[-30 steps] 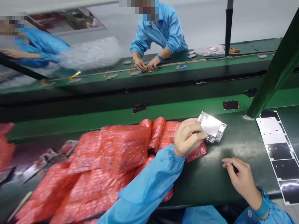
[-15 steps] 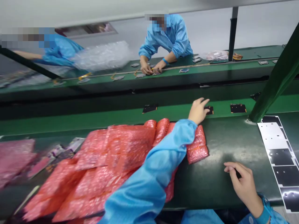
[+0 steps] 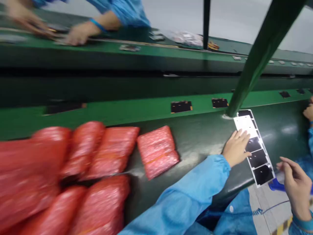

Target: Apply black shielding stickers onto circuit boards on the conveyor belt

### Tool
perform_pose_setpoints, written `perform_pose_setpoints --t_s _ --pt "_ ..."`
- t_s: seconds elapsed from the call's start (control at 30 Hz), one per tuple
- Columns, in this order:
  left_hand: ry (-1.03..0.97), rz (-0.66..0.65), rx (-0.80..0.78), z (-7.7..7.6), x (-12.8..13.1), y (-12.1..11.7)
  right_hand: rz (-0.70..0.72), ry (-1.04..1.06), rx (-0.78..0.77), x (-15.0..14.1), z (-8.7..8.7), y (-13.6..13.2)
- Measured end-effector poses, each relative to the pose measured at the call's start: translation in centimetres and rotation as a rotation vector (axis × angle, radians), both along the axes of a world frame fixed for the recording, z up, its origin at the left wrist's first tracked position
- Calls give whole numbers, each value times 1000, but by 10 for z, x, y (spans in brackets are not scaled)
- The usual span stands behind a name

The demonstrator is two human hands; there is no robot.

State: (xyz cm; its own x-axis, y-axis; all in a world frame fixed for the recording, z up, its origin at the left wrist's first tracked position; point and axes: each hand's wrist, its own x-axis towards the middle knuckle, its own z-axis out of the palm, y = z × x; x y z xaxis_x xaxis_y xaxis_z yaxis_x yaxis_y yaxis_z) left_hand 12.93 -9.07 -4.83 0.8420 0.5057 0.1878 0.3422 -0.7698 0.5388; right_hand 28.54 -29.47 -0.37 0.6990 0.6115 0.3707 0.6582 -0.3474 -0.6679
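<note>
My left hand (image 3: 236, 147) lies with its fingers spread on a white backing sheet (image 3: 275, 178) of black rectangular stickers. Its fingertips touch the bare white part near the sheet's upper end. Several black stickers (image 3: 258, 158) with small holes remain on the backing below. To the right of the sheet, my right hand (image 3: 295, 182) hangs in the air with thumb and forefinger pinched; anything between them is too small to make out. Beyond the left hand, flat boards with black faces (image 3: 181, 106) rest on the green belt (image 3: 146, 106).
Red bubble-wrap packs (image 3: 158, 151) cover the worktop's left side. A green post (image 3: 254, 62) rises at the sheet's far end. Across the line a co-worker's hands (image 3: 80, 32) handle parts. Another person's hand (image 3: 308, 112) shows at right. A coiled blue cord (image 3: 244, 213) hangs below.
My left hand has moved from a board on the belt to the sticker sheet at the right. The view has swung right, and the right hand stays pinched.
</note>
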Motion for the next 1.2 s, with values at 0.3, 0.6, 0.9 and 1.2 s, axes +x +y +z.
perform_pose_setpoints --t_s 0.3,0.6,0.9,1.2 --pt "-65 -20 -29 -2 -10 6 11 50 -224 12 -13 -10" --pt "-130 -4 -6 -10 -11 4 199 176 -171 24 -3 90" --pt "-272 4 17 0 -2 5 370 366 -88 30 -3 108" --pt "-381 -26 -74 8 22 23 448 184 -75 22 17 106"
